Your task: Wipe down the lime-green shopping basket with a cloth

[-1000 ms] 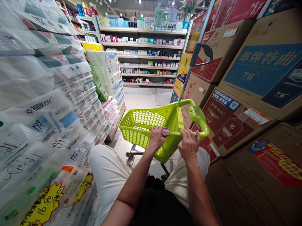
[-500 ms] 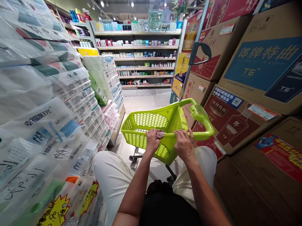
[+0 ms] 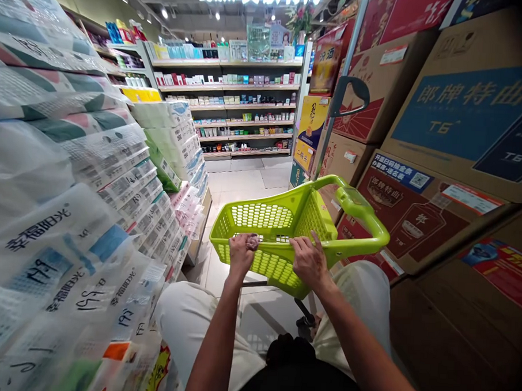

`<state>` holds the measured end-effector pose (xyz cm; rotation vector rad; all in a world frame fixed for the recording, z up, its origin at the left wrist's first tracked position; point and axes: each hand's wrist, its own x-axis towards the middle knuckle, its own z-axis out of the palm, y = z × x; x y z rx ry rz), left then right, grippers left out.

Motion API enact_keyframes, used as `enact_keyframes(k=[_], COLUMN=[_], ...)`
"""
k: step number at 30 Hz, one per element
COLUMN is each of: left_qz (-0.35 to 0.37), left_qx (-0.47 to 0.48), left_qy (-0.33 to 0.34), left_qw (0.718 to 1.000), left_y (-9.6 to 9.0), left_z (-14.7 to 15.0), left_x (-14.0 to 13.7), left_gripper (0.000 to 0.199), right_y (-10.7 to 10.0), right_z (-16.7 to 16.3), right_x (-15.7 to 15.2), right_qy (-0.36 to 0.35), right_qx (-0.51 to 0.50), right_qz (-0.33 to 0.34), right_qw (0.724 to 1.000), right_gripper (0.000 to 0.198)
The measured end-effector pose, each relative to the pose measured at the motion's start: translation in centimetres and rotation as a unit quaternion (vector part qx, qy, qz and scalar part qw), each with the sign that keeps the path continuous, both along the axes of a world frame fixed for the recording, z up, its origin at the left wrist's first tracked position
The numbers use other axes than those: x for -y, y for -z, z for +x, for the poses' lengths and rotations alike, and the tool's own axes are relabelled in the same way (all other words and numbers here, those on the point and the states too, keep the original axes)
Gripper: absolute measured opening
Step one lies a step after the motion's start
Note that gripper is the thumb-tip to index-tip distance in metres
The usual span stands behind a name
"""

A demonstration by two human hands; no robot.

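Note:
A lime-green shopping cart [image 3: 260, 217] with a perforated basket stands crosswise in front of my knees. My left hand [image 3: 241, 253] is closed over the near rim, toward the basket's narrow end. By its thumb sits a small pinkish-brown crumpled thing [image 3: 252, 242]; I cannot tell what it is. Farther right along the same rim, my right hand [image 3: 306, 258] has its fingers wrapped over the edge, close to where the green push handle [image 3: 366, 223] begins. Nothing shows inside the visible part of the basket.
Packs of tissue paper [image 3: 111, 252] are stacked high on the left. Cardboard cartons [image 3: 468, 106] rise on the right, with a metal pole and grey handle [image 3: 352, 97] before them. Shelves of small boxes and bottles [image 3: 226, 96] stand across the tiled floor [image 3: 240, 177].
My left hand has shifted left along the rim, and the right hand a little left too. The cart appears slightly nearer and its handle end farther right. The view has shifted a little.

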<state>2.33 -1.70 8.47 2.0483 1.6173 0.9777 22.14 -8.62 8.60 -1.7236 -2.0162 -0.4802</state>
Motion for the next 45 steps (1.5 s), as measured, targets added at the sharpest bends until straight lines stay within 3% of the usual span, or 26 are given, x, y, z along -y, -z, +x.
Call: enact_keyframes(k=[3,7,11,15,19,24,29,33,38,42,45], left_qz=[0.021,0.015,0.030,0.018,0.027,0.008,0.036,0.021,0.047,0.025,0.041], left_qx=[-0.011,-0.012,-0.022,-0.008,-0.019,-0.041,-0.078,-0.068,-0.073,-0.011,0.038], left_qy=[0.031,-0.031,0.024,-0.064,0.019,-0.135,-0.050,-0.153,-0.070,-0.215,-0.214], left_qw=[0.999,0.999,0.999,0.998,0.999,0.990,0.995,0.986,0.994,0.976,0.975], left_y=[0.5,0.8,1.0,1.4,1.7,1.6,2.2,2.4,2.6,3.5,5.1], left_z=[-1.6,-2.7,-3.9,-5.8,-7.4,-9.2,-9.3,-10.1,-10.6,-9.9,-8.3], left_x=[-0.7,-1.5,-2.0,-2.5,-3.3,-5.1,-5.3,-5.9,-5.9,-5.1,-4.1], left_gripper=[0.056,0.055,0.057,0.054,0.058,0.047,0.053,0.047,0.052,0.047,0.051], right_y=[0.5,0.9,1.1,1.4,1.8,2.2,2.4,2.4,2.4,2.4,2.6], right_z=[-1.0,-2.9,-4.5,-4.9,-4.9,-4.9,-4.7,-5.6,-8.0,-8.8,-8.4], right_x=[-0.7,-1.6,-2.5,-2.9,-3.2,-3.4,-3.4,-3.7,-4.5,-4.7,-4.6], right_qy=[0.000,-0.012,-0.028,-0.027,-0.018,-0.029,-0.019,-0.015,-0.053,-0.048,-0.045], right_qx=[0.006,0.005,0.011,0.014,0.008,0.011,0.009,0.008,0.010,0.004,0.008], right_qz=[-0.008,-0.023,-0.040,-0.046,-0.048,-0.042,-0.034,-0.040,-0.064,-0.076,-0.085], right_qw=[1.000,1.000,0.999,0.998,0.999,0.999,0.999,0.999,0.996,0.996,0.995], right_gripper=[0.041,0.040,0.039,0.037,0.037,0.042,0.038,0.038,0.040,0.042,0.046])
